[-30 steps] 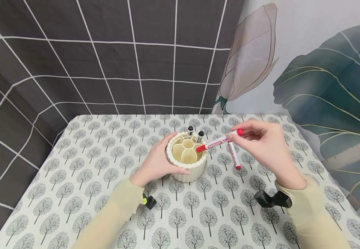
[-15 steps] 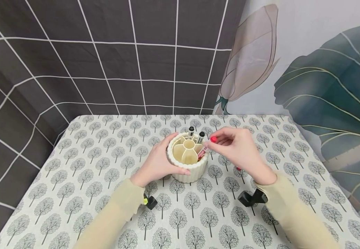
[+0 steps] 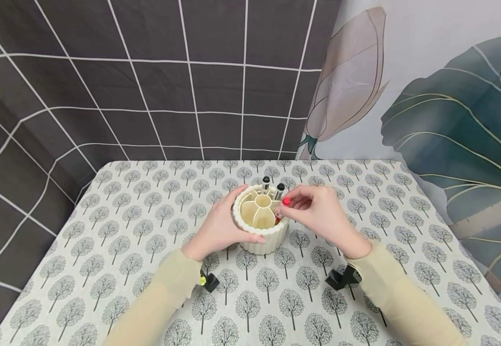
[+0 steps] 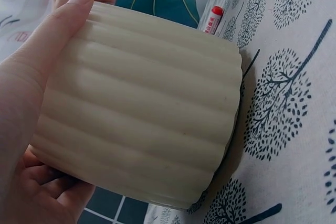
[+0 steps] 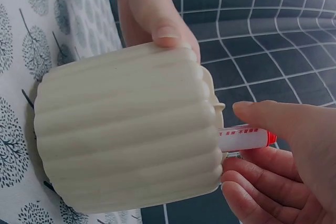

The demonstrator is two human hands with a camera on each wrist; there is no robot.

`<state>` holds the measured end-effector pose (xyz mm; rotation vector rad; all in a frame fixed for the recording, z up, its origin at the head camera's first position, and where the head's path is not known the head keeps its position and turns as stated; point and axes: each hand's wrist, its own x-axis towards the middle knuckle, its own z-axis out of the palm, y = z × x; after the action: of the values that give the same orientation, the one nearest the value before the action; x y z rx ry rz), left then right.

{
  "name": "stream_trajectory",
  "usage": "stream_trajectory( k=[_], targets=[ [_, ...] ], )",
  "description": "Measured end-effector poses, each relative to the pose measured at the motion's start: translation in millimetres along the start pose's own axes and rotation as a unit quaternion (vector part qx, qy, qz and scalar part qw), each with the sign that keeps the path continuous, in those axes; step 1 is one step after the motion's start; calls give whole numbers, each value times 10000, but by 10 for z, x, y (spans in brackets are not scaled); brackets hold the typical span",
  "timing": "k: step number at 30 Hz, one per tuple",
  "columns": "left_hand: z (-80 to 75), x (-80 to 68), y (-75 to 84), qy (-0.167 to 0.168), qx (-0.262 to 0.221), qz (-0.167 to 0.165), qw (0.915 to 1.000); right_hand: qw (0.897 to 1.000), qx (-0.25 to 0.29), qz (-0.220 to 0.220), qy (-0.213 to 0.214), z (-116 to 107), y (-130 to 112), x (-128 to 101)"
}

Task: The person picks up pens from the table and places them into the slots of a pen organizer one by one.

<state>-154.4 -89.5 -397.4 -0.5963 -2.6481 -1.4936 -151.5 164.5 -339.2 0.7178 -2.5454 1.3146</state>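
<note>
While the left hand (image 3: 218,226) curls its grip round the ribbed cream round pen holder (image 3: 260,221) standing on the tree-patterned worktop (image 3: 125,250), the right hand (image 3: 319,214) pinches the red-capped white marker (image 5: 245,138), now sunk into a right-side compartment.
</note>
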Motion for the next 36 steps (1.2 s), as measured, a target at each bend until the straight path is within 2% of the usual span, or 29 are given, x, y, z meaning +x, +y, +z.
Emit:
stream_trajectory(
  k=[9, 15, 18, 27, 31, 36],
  targets=[
    [18, -40, 19, -2, 110, -150, 9998, 9990, -78, 410, 186, -137, 38, -68],
    [4, -144, 52, -24, -115, -326, 9994, 9944, -378, 896, 409, -341, 173, -158],
    [-14, -211, 62, 40, -196, -310, 9993, 9921, -445, 1078, 469, -422, 262, -207],
    [-54, -458, 88, 194, -501, -208, 9983, 9819, -1008, 1598, 151, -500, 616, -375],
    [-50, -557, 112, 238, -257, -199, 9992, 9741, -1184, 1924, -4, -489, 769, -468],
    [-53, -605, 140, 235, -20, -226, 9995, 9689, -1459, 2000, -13, -441, 886, -554]
  ],
)
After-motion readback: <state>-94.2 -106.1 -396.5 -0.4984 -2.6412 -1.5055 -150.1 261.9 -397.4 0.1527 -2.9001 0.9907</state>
